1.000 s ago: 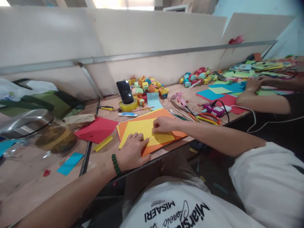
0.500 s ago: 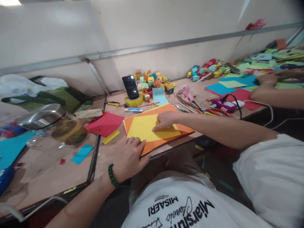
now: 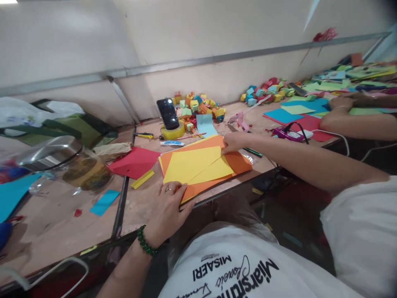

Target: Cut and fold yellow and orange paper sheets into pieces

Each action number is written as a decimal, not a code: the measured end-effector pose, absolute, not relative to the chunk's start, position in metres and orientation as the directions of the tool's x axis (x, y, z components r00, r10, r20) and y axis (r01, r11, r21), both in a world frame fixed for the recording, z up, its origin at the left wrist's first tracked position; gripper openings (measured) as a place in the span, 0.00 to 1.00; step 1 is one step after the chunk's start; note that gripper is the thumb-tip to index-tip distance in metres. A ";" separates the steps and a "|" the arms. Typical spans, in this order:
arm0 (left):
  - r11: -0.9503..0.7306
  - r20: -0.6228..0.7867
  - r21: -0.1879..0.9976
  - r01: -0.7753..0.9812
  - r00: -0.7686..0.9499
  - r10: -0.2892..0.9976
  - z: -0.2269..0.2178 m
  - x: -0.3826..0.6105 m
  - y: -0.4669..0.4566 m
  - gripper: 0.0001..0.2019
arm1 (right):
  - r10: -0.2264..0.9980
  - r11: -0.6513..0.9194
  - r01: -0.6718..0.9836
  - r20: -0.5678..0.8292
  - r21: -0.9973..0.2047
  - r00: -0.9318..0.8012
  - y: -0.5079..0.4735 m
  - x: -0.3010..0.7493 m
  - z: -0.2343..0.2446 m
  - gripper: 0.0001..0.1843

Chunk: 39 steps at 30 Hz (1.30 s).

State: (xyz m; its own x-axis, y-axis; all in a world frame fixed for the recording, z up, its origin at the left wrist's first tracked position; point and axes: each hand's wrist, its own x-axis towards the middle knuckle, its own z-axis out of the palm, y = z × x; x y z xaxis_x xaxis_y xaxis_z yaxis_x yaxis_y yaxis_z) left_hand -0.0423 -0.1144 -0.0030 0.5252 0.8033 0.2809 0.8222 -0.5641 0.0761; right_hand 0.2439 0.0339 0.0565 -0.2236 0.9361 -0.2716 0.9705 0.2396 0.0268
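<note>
A yellow sheet of paper [image 3: 192, 161] with a diagonal line across it lies on orange paper [image 3: 212, 182], part of a stack at the table's front edge. My left hand [image 3: 166, 207] rests flat on the sheet's lower left corner, fingers stretched out, thumb by the near edge. At the line's upper right end, my right hand [image 3: 235, 142] presses down with curled fingers. Whether anything is inside those fingers is hidden. Close to its wrist lies a dark green pen-like tool [image 3: 253, 152].
Behind the stack stand a phone [image 3: 168, 114] on a tape roll [image 3: 172, 131] and a pile of small paper cubes [image 3: 194, 106]. A glass teapot [image 3: 83, 169] and red paper [image 3: 138, 161] are leftward. Rightward lie a pink glue gun [image 3: 240, 121] and another person's arm [image 3: 356, 124].
My right hand has slid along the diagonal line, from the sheet's middle to its upper right end, and its index finger is more curled. My left hand stays on the same corner.
</note>
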 end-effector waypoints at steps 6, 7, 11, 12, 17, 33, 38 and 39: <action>-0.523 0.287 0.074 0.849 0.484 0.826 -0.006 -0.039 -0.116 0.20 | 0.881 0.397 0.886 -0.170 -0.238 -0.441 0.005 0.180 0.053 0.22; -0.516 0.280 0.072 0.853 0.479 0.832 -0.006 -0.039 -0.117 0.20 | 0.862 0.415 0.873 -0.196 -0.257 -0.468 0.001 0.168 0.045 0.24; -0.500 0.266 0.080 0.862 0.465 0.844 -0.004 -0.038 -0.119 0.20 | 0.860 0.413 0.877 -0.210 -0.245 -0.464 0.002 0.155 0.018 0.29; -0.500 0.269 0.082 0.862 0.464 0.844 -0.004 -0.037 -0.119 0.20 | 0.864 0.404 0.881 -0.213 -0.244 -0.455 0.007 0.161 0.014 0.29; -0.496 0.277 0.092 0.863 0.457 0.845 -0.005 -0.039 -0.120 0.21 | 0.893 0.322 0.920 -0.252 -0.222 -0.373 0.036 0.217 0.009 0.26; -0.506 0.282 0.314 0.803 0.430 0.858 -0.021 -0.049 -0.114 0.21 | 0.908 0.361 0.886 -0.109 -0.289 -0.405 0.040 0.204 0.047 0.27; -0.469 0.245 0.421 0.777 0.400 0.883 -0.020 -0.051 -0.116 0.24 | 0.851 0.413 0.865 -0.216 -0.286 -0.478 0.057 0.172 0.031 0.36; -0.463 0.245 0.439 0.770 0.393 0.886 -0.020 -0.050 -0.116 0.25 | 0.837 0.419 0.853 -0.232 -0.312 -0.496 0.062 0.172 0.028 0.35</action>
State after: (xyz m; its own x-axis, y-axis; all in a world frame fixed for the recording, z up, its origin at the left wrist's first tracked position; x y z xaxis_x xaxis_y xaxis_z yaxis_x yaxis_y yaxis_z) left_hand -0.0505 -0.1160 -0.0202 0.3932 0.8863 0.2447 0.7704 -0.4628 0.4385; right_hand 0.1719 0.0622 0.0281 -0.4962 0.8366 -0.2323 0.8526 0.4190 -0.3122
